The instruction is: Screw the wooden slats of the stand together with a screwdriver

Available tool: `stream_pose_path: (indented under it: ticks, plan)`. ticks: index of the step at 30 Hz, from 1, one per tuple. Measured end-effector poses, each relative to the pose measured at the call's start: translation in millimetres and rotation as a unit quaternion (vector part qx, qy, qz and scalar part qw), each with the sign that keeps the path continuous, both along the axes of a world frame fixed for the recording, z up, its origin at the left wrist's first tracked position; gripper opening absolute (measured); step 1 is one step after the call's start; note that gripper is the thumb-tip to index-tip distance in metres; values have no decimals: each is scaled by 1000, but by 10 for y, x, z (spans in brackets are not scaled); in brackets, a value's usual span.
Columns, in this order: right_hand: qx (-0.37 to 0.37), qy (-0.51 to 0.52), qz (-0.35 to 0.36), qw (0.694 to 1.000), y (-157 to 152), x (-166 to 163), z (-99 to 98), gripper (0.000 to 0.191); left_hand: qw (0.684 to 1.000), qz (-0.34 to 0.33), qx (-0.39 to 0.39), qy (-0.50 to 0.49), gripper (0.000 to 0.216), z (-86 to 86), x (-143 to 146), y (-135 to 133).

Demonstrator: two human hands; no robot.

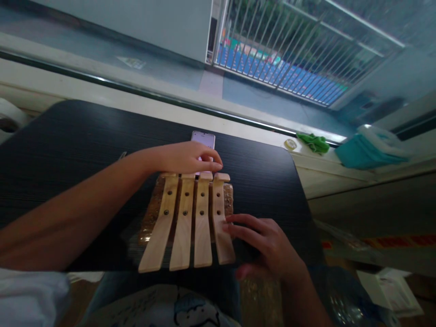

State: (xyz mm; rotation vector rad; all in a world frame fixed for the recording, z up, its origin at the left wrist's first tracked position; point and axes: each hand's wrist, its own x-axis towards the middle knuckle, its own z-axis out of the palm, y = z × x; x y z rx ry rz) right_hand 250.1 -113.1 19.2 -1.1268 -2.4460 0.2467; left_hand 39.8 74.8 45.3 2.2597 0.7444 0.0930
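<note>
From the wearer's head, the camera looked forward and steeply down, close over the counter point(269, 181), with the slats point(185, 227) near mid-view and the left fingers point(210, 166) and right fingers point(244, 232) in near range; tilted, it took in the shirt point(153, 309) below and, well beyond the counter, a grille point(272, 68) above

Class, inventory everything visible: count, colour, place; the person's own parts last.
Table: one, black, centre
Wrapped bundle: one, brown, on table
Wooden slats: four, pale, across bundle
Smartphone: one, lilac screen, beyond slats
Windowsill: one, cream, beyond table
Tape roll: one, yellowish, on windowsill
Cloth: one, green, on windowsill
Container: one, teal, windowsill's right end
Barred gate: one, silvery, outside
Likely bottle: one, bluish, lower right
Round object: one, white, left edge
Shirt: one, white, bottom
Left hand: one, bare, at slats' far ends
Right hand: one, bare, touching rightmost slat
</note>
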Motion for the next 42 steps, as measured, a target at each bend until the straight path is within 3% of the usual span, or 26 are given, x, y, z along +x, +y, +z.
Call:
stream_pose_path:
  ticks: [5,9,12,15,20,23,27,42]
  plan:
    - [31,71,-37,996,16,42,52,59,986,135,42,-86,36,-18,-256,115]
    - [20,213,-91,973,85,102,18,28,954,276,55,-105,27,-139,-605,179]
    - [0,376,-161,913,261,113,-38,11,937,323,68,-117,28,-294,-905,170]
    - [-3,522,-202,829,529,70,-52,9,921,369,81,-99,33,-458,-1207,113]
    - [-47,657,-199,725,870,-8,-66,11,888,435,141,-41,37,-659,-1613,-24]
    - [-45,691,-200,694,915,13,-141,17,880,447,159,-13,37,-739,-1717,-66]
    - [-35,700,-196,686,884,92,-231,23,889,428,164,10,38,-804,-1719,-52]
    - [-26,682,-171,710,957,215,-350,19,900,399,172,29,28,-821,-1809,-3]
